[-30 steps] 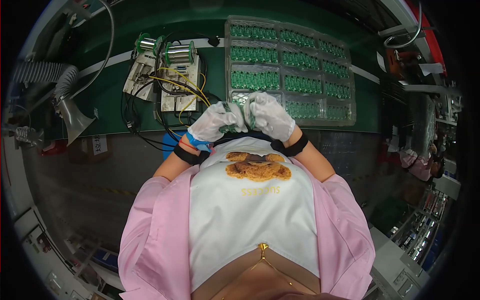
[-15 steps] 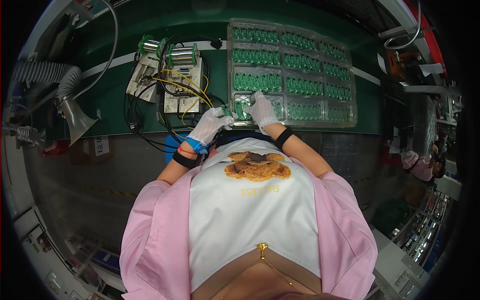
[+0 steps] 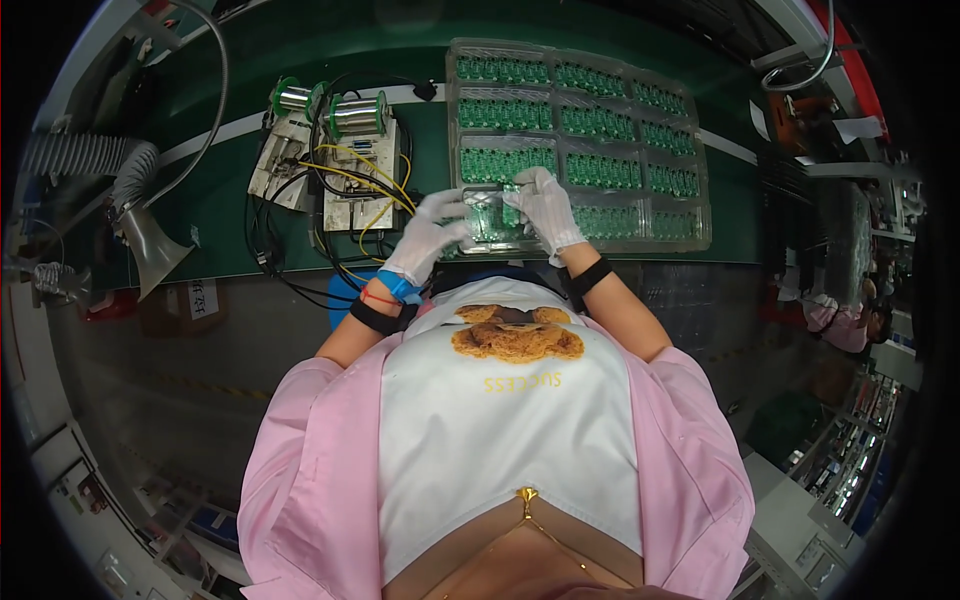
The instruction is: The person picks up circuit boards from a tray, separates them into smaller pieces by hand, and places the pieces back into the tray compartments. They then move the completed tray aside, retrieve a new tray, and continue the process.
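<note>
Right hand (image 3: 549, 212) pinches green circuit board (image 3: 511, 188), over clear tray (image 3: 625, 243); left hand (image 3: 428, 238) half-open, empty, at tray's left edge.

the left grip (image 3: 466, 215) gapes while the right grip (image 3: 515, 189) curls inward.

yellow lettering (image 3: 523, 382) on white shirt (image 3: 500, 440), dark characters (image 3: 203, 296) on white label (image 3: 211, 308)
</note>
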